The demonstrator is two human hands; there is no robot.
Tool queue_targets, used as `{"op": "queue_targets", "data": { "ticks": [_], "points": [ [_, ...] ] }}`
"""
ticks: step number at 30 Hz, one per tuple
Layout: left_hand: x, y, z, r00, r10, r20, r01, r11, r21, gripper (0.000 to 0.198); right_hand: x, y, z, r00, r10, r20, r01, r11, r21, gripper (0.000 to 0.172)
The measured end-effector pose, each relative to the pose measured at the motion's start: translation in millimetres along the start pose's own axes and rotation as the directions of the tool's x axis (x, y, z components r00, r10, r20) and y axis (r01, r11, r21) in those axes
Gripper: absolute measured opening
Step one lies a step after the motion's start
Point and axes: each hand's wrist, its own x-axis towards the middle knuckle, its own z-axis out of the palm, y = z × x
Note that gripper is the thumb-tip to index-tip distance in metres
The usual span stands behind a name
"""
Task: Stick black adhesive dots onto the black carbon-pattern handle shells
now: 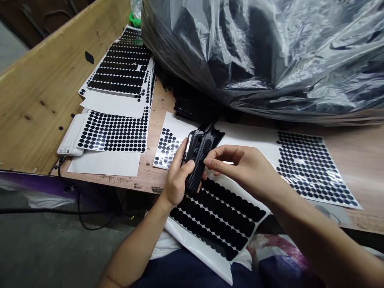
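Head view: hands [176, 182] at a black case [198, 166] above round labels [227, 214].

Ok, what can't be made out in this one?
Right hand, head view: whether its fingers pinch a small piece; the fingertips themselves would hide it.
Carbon-patterned black part, head view: its underside, turned away from the camera, with the left hand wrapped around it.
Clear plastic bag, head view: its contents, masked by folds and glare; the top edge cuts it off.
White power bank, head view: end markings, too small to read.
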Motion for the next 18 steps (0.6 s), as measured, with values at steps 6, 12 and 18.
{"op": "queue_targets", "data": {
  "ticks": [6, 12, 18],
  "points": [
    [0.1, -1.9, -1.5, 1.0, 0.007, 0.006, -0.007, 1.0, -0.01, 0.087, -0.7, -5.7, 1.4, 0.998, -0.067, -0.013, 0.066, 0.995, -0.075, 0.039],
    [-0.2, -2.3, -0.9, 1.0, -0.002, -0.003, 0.002, 1.0, -0.012, 0.088, -2.4, -7.6, 1.7, 0.991, -0.129, -0.019, 0.122, 0.971, -0.205, 0.029],
    [1.0, -1.4, -2.5, 0.999, 0.045, 0.025, -0.042, 0.995, -0.095, 0.087, 3.7, 4.5, 0.5, 0.959, -0.239, -0.155, 0.184, 0.936, -0.3, 0.028]
  ]
}}
